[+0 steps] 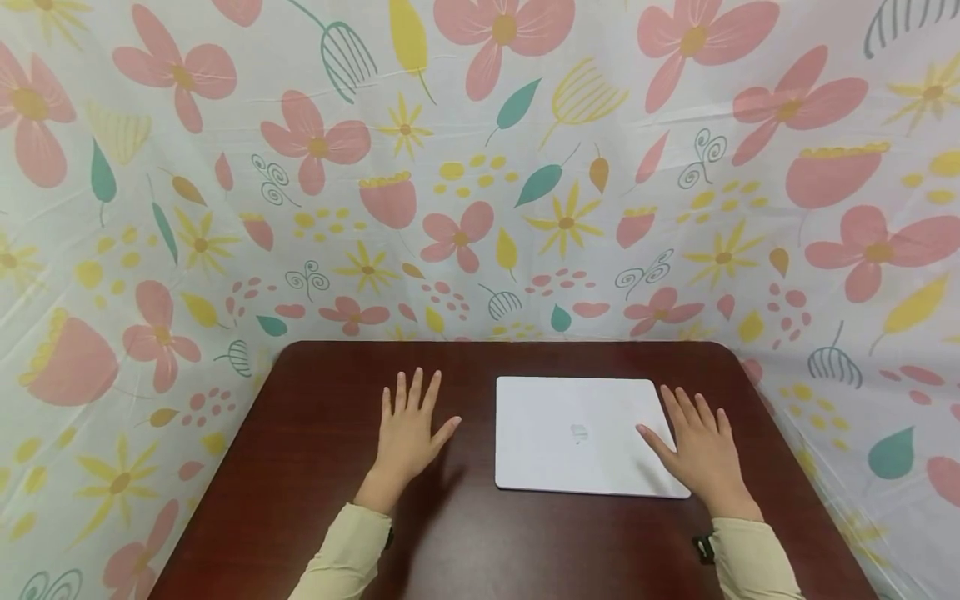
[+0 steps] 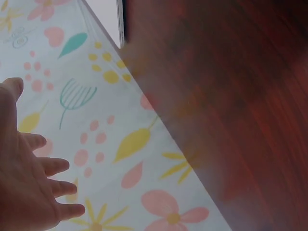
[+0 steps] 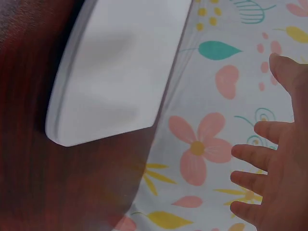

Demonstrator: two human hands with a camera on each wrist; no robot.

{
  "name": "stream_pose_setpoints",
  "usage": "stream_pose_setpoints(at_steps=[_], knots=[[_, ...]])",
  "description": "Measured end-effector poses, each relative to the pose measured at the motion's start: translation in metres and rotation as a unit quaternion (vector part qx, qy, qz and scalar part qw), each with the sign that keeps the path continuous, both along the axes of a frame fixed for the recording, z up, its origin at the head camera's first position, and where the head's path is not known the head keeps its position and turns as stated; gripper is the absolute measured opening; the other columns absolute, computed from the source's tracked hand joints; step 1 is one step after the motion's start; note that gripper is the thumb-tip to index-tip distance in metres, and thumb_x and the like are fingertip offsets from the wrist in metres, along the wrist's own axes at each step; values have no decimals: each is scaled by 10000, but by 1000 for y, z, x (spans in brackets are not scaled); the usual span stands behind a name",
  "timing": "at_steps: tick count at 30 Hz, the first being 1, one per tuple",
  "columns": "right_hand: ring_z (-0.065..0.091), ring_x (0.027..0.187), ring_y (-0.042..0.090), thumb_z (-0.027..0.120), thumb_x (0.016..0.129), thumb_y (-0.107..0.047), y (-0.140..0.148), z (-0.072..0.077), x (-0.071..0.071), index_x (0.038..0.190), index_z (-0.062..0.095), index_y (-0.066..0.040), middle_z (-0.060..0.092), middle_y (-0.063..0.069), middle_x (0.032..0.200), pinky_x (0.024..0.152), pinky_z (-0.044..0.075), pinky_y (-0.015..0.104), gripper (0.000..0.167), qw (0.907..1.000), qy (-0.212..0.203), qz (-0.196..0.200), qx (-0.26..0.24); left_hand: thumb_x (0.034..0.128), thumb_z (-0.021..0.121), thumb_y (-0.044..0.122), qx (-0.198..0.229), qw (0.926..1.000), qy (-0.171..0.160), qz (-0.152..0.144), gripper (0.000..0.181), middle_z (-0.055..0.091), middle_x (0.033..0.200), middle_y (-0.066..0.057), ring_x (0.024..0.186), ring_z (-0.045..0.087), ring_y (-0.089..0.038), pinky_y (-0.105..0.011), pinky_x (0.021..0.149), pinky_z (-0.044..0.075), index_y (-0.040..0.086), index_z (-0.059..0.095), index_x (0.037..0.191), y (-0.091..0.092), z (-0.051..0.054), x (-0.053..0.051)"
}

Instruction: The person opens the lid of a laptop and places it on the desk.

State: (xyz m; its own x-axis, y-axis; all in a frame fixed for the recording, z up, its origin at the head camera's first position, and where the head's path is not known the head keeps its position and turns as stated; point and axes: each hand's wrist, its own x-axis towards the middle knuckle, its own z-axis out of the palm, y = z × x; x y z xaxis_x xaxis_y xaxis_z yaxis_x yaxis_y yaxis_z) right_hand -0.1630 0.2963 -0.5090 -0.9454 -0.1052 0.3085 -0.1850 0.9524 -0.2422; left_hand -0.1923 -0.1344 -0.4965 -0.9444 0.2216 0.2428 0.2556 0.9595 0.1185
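A closed white laptop point(image 1: 577, 467), with a small faint logo on its lid, lies flat on the dark reddish-brown table point(image 1: 465, 550), right of its middle. To the laptop's left, my left hand point(image 1: 407, 437) hovers over the table, fingers spread and straight, holding nothing. My right hand point(image 1: 701, 454) is held above the laptop's right edge with fingers extended; the thumb overlaps the lid in the head view. In the right wrist view a gap shows between that hand point(image 3: 279, 163) and the laptop point(image 3: 120, 82). Only a corner of the laptop point(image 2: 108, 19) enters the left wrist view.
A white cloth point(image 1: 465, 308) printed with pink, yellow and teal flowers and leaves hangs behind the table and along both sides. The table's far corners are rounded. A dark band point(image 1: 703, 548) is at the right wrist, by the light sleeve point(image 1: 753, 558).
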Motion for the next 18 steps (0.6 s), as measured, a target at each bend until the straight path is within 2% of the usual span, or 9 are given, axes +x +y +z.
stream_pose_setpoints(at_steps=[5, 18], knots=[[322, 1288, 516, 569, 908, -524, 0, -9, 0, 1469, 332, -14, 408, 315, 1401, 1051, 165, 678, 794, 9998, -137, -97, -75, 950, 408, 617, 107, 9997, -155, -144, 776, 212, 1575, -152, 1450, 120, -379, -573, 1139, 137, 192, 178, 1556, 13, -4, -1], [369, 1237, 529, 579, 913, -495, 7, -32, -3, 1393, 387, 110, 426, 350, 1357, 986, 273, 680, 796, 9992, -291, -234, -144, 965, 392, 599, 272, 9980, -409, -388, 763, 285, 1547, -162, 1441, 181, -366, -537, 1142, 181, 153, 191, 1551, 40, -17, -4]])
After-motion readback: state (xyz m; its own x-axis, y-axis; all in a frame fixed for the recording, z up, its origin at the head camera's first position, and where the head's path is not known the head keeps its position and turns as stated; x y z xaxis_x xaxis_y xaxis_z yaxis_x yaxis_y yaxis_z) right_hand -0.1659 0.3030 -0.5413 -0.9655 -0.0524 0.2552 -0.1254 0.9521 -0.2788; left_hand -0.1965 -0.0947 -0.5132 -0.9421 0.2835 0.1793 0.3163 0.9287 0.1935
